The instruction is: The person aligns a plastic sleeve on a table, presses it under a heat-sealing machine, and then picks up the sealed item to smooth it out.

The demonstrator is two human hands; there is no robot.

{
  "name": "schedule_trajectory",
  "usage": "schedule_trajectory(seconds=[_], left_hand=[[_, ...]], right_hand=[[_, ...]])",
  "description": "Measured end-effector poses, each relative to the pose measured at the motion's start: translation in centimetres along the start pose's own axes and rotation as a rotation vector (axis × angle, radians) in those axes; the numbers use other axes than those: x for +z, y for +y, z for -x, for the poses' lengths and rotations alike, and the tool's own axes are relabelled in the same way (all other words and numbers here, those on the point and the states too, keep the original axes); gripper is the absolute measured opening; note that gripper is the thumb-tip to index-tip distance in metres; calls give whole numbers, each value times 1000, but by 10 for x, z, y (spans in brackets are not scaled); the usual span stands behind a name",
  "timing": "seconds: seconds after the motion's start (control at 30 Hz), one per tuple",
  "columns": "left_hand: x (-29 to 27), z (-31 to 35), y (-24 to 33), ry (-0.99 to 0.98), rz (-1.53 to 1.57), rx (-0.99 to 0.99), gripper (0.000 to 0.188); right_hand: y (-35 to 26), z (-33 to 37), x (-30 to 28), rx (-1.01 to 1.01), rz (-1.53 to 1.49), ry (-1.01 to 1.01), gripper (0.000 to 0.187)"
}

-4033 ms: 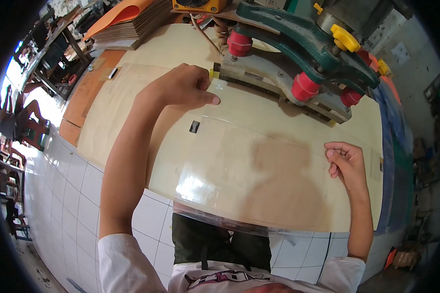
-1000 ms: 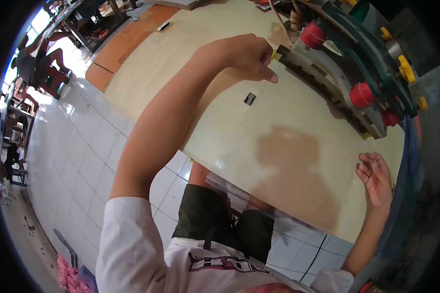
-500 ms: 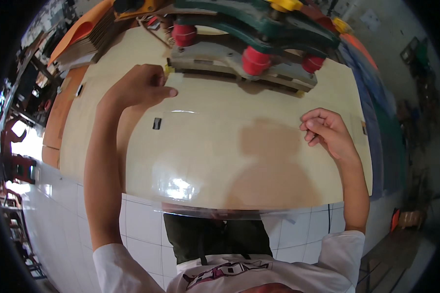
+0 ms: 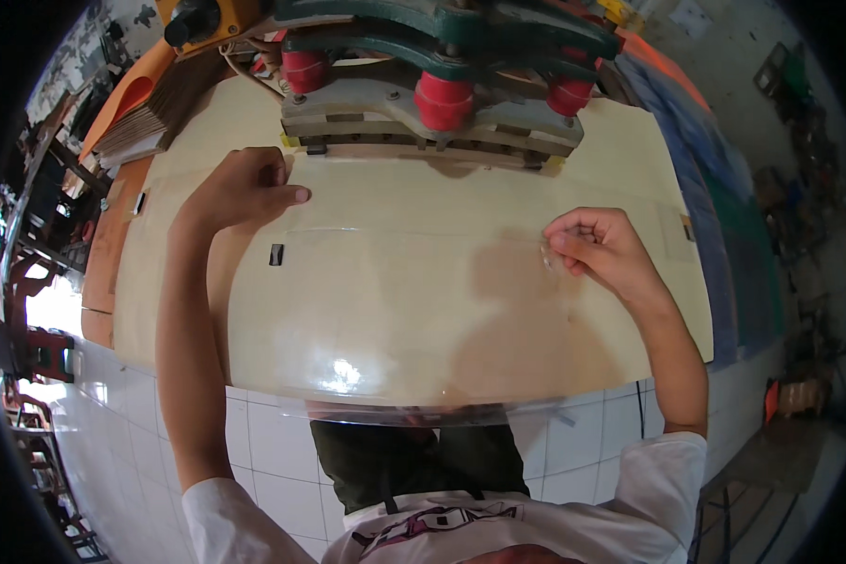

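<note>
Clear plastic sheet [image 4: 395, 320] over cream worktable [image 4: 630, 150]; left hand [image 4: 244, 188] presses far-left corner, right hand [image 4: 602, 246] pinches right edge. Green-red press [image 4: 432, 66] far; white tiled floor [image 4: 132, 423] near.

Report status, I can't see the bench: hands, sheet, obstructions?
Left hand and right hand pinch the clear plastic sheet on the tan table. Green press with red rollers just beyond.

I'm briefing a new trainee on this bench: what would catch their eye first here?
Most striking is the green machine with red rollers across the top, at the far edge of the pale table. In front of it lies a clear plastic sheet, glinting where it hangs over the near edge. The left hand rests at its far left corner, and the right hand pinches its right edge.
</note>
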State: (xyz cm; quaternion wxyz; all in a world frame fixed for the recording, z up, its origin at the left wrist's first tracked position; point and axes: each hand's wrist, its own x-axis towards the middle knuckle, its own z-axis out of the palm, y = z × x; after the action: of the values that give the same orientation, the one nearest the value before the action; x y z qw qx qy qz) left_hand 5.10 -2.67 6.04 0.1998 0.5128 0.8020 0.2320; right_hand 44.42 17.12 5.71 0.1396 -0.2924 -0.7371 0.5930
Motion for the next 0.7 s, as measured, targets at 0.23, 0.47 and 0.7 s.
schedule_trajectory(seconds=[0.23, 0.47, 0.7], left_hand=[[-2, 0, 0, -19, 21, 16, 41], [-4, 2, 1, -16, 51, -28, 38], [-4, 1, -5, 21, 23, 17, 35]], right_hand=[[2, 0, -2, -2, 10, 9, 12], [1, 2, 2, 14, -72, 22, 11], [-7, 11, -10, 19, -87, 62, 8]])
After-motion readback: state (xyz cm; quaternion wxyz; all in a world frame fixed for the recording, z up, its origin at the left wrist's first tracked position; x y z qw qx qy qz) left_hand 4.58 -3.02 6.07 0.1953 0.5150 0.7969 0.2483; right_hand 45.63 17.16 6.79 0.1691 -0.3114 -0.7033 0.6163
